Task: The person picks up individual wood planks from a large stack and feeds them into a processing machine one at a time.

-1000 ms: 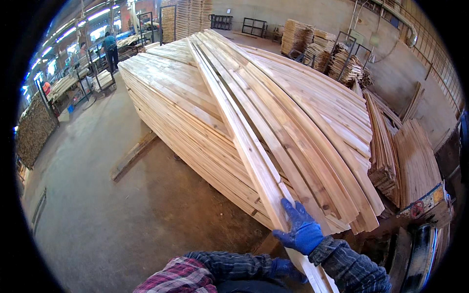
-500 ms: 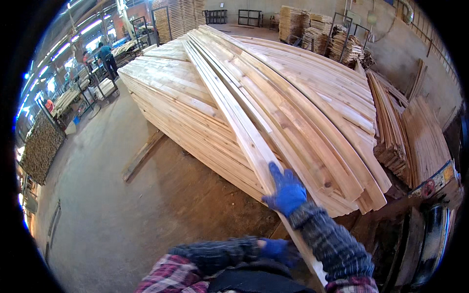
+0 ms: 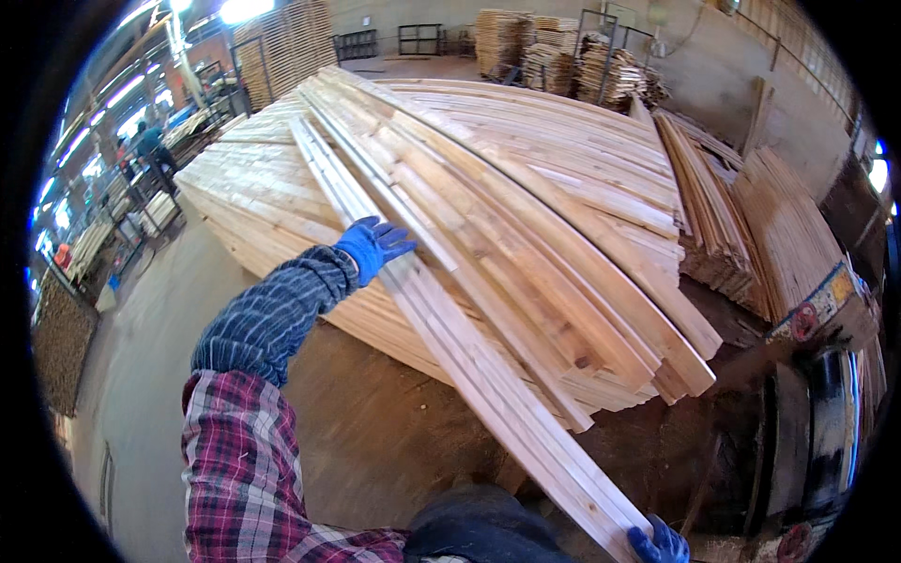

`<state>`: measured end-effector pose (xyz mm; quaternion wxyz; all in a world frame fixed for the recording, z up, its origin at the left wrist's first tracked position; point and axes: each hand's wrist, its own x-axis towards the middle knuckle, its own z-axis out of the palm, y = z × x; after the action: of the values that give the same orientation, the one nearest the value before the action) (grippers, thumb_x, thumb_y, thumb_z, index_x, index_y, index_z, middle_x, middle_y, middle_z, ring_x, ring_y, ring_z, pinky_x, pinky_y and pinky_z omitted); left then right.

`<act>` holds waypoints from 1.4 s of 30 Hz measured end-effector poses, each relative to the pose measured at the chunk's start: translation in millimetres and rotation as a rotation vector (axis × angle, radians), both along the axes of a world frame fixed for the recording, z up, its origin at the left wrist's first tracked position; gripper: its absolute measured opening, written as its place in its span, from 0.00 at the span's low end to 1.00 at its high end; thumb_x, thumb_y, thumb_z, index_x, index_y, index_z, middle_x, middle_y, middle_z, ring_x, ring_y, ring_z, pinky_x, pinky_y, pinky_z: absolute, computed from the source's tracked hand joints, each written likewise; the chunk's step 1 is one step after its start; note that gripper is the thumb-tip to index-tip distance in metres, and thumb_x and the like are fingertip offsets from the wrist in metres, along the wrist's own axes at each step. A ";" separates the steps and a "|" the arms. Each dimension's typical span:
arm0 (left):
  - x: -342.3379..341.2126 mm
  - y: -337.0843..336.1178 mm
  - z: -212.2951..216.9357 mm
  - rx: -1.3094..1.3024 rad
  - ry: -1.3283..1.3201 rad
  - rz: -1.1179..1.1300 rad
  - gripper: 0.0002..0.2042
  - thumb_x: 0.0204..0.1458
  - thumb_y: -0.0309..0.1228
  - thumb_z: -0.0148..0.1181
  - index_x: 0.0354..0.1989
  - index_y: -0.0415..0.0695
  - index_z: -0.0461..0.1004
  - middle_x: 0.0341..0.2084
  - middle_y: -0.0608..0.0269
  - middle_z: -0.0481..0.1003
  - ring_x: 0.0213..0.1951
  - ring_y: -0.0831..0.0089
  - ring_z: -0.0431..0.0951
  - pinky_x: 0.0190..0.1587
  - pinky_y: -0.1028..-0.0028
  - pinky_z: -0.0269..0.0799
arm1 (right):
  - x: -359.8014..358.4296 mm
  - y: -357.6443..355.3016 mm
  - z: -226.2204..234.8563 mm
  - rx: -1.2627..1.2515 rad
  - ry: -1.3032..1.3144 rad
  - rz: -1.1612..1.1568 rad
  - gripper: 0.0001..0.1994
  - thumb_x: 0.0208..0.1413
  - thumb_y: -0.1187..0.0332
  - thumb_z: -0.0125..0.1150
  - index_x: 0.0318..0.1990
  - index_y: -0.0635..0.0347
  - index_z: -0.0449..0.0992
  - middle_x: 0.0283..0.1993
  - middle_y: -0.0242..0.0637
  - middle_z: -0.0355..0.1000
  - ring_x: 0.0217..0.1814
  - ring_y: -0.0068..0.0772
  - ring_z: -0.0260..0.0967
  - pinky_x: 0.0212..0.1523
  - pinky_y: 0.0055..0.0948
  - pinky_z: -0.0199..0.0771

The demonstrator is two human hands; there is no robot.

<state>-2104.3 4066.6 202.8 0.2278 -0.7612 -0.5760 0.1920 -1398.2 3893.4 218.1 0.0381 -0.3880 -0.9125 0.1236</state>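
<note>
Two or more long, pale wooden boards (image 3: 460, 347) lie side by side, running from the top of a large timber stack (image 3: 235, 192) down towards me. My left hand (image 3: 374, 247), in a blue glove, reaches across the boards partway along, its fingers curled over their top and its thumb hidden. At their near end, low on the right, my blue-gloved right hand (image 3: 660, 541) is closed around the tip, partly cut off by the picture's edge. Close beside these boards, browner planks (image 3: 526, 272) lie lengthwise over the stack.
More timber leans at the right, including a bundle of planks (image 3: 718, 216) and a wide ribbed panel (image 3: 784, 220). Dark machinery (image 3: 812, 441) stands at the lower right. Board piles (image 3: 502, 42) stand by the back wall. A person (image 3: 150, 145) is far off at the left.
My left hand has come up from near my body onto the boards. My right hand has slid down to their near end. The pale boards now lie apart from the browner planks.
</note>
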 end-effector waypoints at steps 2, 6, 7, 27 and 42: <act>-4.0 30.3 9.0 -0.215 -0.106 -0.083 0.45 0.33 0.41 0.74 0.67 0.57 0.62 0.62 0.60 0.67 0.63 0.59 0.67 0.67 0.58 0.58 | 23.4 -9.9 1.2 0.034 -0.022 -0.049 0.39 0.41 0.57 0.71 0.66 0.46 0.67 0.68 0.51 0.61 0.64 0.54 0.64 0.59 0.50 0.66; -9.2 44.9 2.8 -0.139 -0.280 -0.437 0.46 0.21 0.41 0.77 0.60 0.52 0.69 0.56 0.56 0.72 0.58 0.53 0.71 0.64 0.58 0.64 | 50.4 -17.6 -20.1 0.076 -0.055 -0.125 0.34 0.44 0.58 0.68 0.64 0.43 0.70 0.70 0.49 0.61 0.64 0.55 0.64 0.58 0.51 0.66; -7.7 46.6 -4.4 -0.142 -0.247 -0.382 0.46 0.21 0.38 0.76 0.60 0.51 0.70 0.57 0.55 0.72 0.59 0.53 0.70 0.65 0.58 0.62 | 57.6 -15.9 -37.3 0.057 -0.008 -0.135 0.38 0.41 0.56 0.71 0.66 0.41 0.68 0.68 0.52 0.61 0.65 0.58 0.62 0.59 0.55 0.64; 202.7 -123.3 -65.5 -0.264 -0.369 0.160 0.49 0.32 0.51 0.74 0.67 0.45 0.62 0.60 0.43 0.66 0.64 0.43 0.61 0.72 0.53 0.46 | 260.5 185.2 -115.2 0.263 -0.289 -0.194 0.42 0.43 0.67 0.65 0.71 0.35 0.58 0.63 0.37 0.68 0.65 0.45 0.66 0.69 0.50 0.62; 600.0 4.2 -188.7 -0.407 -0.820 0.056 0.49 0.31 0.51 0.74 0.65 0.43 0.62 0.56 0.46 0.69 0.58 0.47 0.67 0.64 0.50 0.57 | 206.5 254.9 -205.1 0.253 0.005 0.160 0.43 0.43 0.66 0.64 0.72 0.37 0.57 0.65 0.40 0.66 0.66 0.46 0.65 0.67 0.53 0.60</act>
<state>-1504.3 4070.8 14.1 -0.1786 -0.7877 -0.5895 -0.0099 -1191.6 4148.3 13.1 0.0789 -0.3059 -0.9487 0.0113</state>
